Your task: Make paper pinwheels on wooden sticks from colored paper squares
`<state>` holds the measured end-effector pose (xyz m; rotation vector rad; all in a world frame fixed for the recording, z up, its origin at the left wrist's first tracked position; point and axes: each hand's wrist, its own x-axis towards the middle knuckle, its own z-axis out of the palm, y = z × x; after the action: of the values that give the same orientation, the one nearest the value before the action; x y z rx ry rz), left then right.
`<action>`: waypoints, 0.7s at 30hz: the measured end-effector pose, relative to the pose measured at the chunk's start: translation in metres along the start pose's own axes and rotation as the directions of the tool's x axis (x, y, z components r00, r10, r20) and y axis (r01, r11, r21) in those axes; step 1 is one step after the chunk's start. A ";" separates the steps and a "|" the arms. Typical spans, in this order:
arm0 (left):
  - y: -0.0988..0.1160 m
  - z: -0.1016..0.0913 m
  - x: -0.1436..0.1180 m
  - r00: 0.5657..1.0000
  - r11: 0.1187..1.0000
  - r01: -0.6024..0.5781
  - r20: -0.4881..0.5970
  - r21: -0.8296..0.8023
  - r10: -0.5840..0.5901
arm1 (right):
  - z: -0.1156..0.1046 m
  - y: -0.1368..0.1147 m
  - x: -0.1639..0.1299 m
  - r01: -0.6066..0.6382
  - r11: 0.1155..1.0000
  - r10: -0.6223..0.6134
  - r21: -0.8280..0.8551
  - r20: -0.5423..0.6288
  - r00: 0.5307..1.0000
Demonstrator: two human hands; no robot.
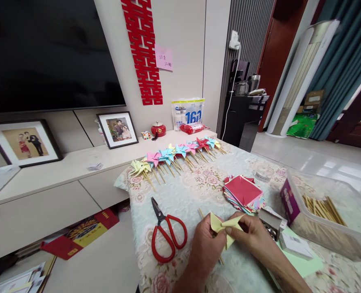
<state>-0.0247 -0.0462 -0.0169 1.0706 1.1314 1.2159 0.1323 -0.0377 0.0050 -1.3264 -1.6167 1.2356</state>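
Note:
Between both hands is a pale yellow paper pinwheel (pixel 232 223), its corners folded in toward the middle. My left hand (pixel 205 243) pinches it from the left side, fingers closed. From the right, my right hand (pixel 254 232) grips it too, the thumb pressed near its centre. A thin wooden stick (pixel 222 260) runs beneath my left hand; whether the hand holds it I cannot tell. To the left lie scissors (pixel 168 236) with red handles and spread blades. Beyond my right hand sits a stack of coloured paper squares (pixel 243 190), a red one on top.
Finished pinwheels (pixel 168 154) line the table's far edge. At right, a clear plastic tub (pixel 321 228) holds many wooden sticks. An open small box (pixel 272 221), a white box (pixel 296 245) and a tape roll (pixel 264 173) are nearby. Framed photos (pixel 118 129) stand on the cabinet.

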 end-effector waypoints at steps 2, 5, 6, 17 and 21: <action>0.001 0.000 -0.001 1.000 1.000 0.009 0.007 -0.015 -0.009 | 0.000 -0.003 -0.002 0.010 1.000 -0.011 -0.026 -0.013 1.000; 0.004 0.001 -0.002 0.999 0.998 0.027 0.029 -0.057 -0.026 | 0.000 -0.005 -0.003 0.020 0.998 -0.022 -0.052 -0.037 0.999; 0.005 0.001 -0.002 0.998 0.996 0.033 0.050 -0.081 -0.029 | 0.000 -0.005 -0.003 0.019 0.998 -0.022 -0.052 -0.041 0.999; 0.024 -0.017 0.004 0.986 0.923 -0.072 -0.165 -0.379 0.009 | 0.000 -0.016 -0.007 -0.098 0.906 0.064 0.411 0.095 0.993; 0.026 -0.017 0.001 0.991 0.913 -0.094 -0.121 -0.397 0.050 | 0.004 -0.019 -0.011 -0.195 0.876 0.081 0.440 0.263 0.961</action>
<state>-0.0452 -0.0435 0.0066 0.7424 0.8731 1.5037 0.1257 -0.0499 0.0225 -1.0290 -1.2727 1.7958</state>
